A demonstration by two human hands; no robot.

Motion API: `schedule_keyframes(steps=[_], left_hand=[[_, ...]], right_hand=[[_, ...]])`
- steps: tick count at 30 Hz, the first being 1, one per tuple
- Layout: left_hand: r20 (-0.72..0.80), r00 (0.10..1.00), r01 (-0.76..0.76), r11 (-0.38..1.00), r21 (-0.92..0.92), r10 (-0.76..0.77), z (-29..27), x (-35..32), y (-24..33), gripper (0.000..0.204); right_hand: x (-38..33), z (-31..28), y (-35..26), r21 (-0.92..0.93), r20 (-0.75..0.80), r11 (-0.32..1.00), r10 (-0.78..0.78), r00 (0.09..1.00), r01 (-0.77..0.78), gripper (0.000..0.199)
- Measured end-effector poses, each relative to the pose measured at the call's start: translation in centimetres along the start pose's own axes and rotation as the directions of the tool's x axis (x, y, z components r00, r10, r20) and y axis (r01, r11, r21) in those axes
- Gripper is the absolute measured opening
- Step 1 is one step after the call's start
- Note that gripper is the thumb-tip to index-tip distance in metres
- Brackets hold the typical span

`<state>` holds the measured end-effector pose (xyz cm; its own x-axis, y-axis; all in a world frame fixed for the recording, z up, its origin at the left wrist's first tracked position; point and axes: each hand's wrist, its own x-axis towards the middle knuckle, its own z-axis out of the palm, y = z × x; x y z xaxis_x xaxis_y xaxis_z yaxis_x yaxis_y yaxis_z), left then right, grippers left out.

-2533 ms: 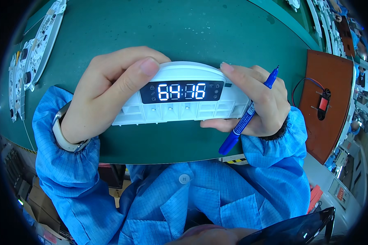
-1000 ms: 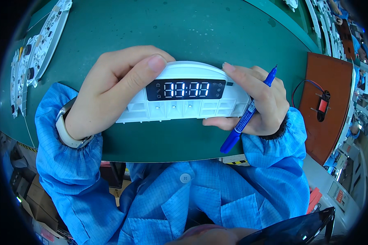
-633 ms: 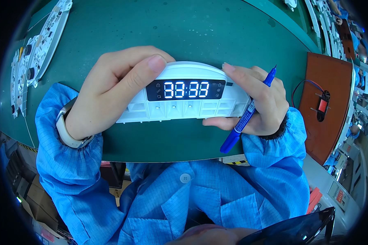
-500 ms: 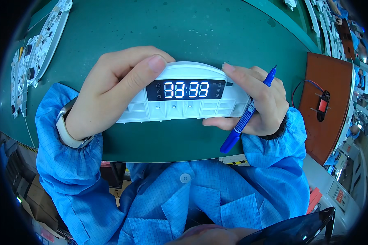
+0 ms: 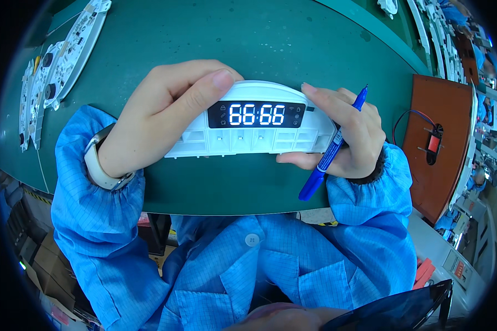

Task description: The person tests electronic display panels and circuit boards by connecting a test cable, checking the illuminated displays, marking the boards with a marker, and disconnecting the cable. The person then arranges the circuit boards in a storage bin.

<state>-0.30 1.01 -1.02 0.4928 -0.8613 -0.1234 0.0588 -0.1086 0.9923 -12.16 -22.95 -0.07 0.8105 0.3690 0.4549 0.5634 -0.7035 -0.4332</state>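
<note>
While our left hand (image 5: pixel 163 107) and right hand (image 5: pixel 359 135), also gripping a pen (image 5: pixel 331 151), held a panel (image 5: pixel 243 144), boxes (image 5: pixel 52 265) sat beside our green desk (image 5: pixel 248 41).

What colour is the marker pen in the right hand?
The marker pen in the right hand is blue, clearest in the head view.

Panel (image 5: pixel 242 140): left end hidden behind left grip (image 5: pixel 163 113), right end partly under right grip (image 5: pixel 364 135), back out of view. Same grip covers some of pen (image 5: pixel 328 154); its print's too small. Upper-left board (image 5: pixel 82 52) cut by top edge. Far-right workers (image 5: pixel 454 12) blurred.
</note>
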Motion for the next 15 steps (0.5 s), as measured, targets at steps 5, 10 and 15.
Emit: schedule_keyframes(steps=[5,10,15], left_hand=[[-0.007,1.000,0.008,1.000,0.028,-0.008,0.04,0.18,-0.18,0.038],[-0.002,1.000,0.004,0.999,0.045,-0.003,-0.02,0.29,-0.19,0.037],[-0.015,1.000,-0.023,0.996,0.083,0.024,0.04,0.27,-0.30,0.037]], right_hand=[[-0.13,-0.06,-0.18,-0.016,-0.008,1.000,0.008,1.000,-0.008,0.081],[-0.01,-0.17,-0.31,-0.053,-0.015,0.999,-0.001,1.000,0.000,0.080],[0.05,-0.27,-0.39,-0.043,-0.010,0.999,0.000,1.000,-0.001,0.079]])
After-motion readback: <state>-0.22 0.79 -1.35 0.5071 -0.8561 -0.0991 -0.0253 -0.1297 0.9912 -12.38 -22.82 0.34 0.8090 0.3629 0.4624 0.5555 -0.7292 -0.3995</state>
